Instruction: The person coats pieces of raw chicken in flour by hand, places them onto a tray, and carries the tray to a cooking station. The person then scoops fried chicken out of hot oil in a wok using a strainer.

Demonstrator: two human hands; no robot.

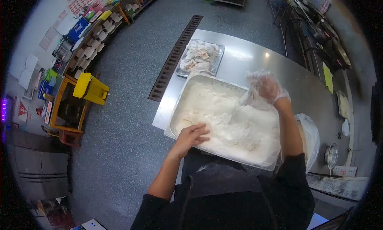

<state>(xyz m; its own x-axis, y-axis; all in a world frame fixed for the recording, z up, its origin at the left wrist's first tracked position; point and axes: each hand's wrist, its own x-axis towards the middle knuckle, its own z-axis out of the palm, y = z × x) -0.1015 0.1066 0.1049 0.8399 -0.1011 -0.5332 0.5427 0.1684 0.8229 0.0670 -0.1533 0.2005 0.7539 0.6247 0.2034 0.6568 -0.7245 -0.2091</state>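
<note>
A large rectangular tub (171,122) of white powder stands on the steel table. At its near left edge is my left hand (193,136), uncovered, fingers spread over the powder and nothing visible in them. My right hand (268,89), in a clear plastic glove dusted white, is raised over the tub's right side. Motion blurs its fingers, so whether it holds anything is unclear. Powder lies in uneven mounds, smoother at the right. Behind the tub, a metal tray (219,58) holds several white-coated pieces (198,56).
A clear plastic bag (309,136) lies right of the tub on the steel table (301,80). A metal strainer (331,155) is farther right. A yellow bin (91,88) and shelving (85,50) stand left, beyond a floor drain (175,58).
</note>
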